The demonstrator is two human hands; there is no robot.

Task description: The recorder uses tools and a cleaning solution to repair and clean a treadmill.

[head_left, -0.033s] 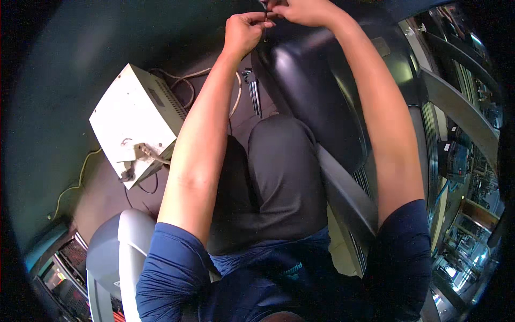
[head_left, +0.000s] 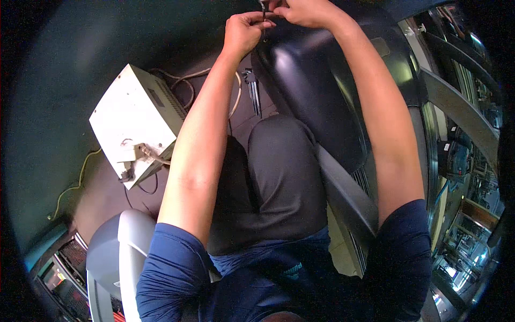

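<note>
At the frame's top centre, my left hand pinches a slim dark rod beside the glossy black cover; my right hand curls near its upper end, though I cannot tell its grip. If my pinch loosens or tilts, the rod could slip and scrape that cover.

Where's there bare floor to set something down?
Free: floor between the yellow cord, white box and grey-white housing. Crowded: right of the box, with looping pale cable and hex keys; up top, where left hand and right hand crowd a thin dark rod.
</note>
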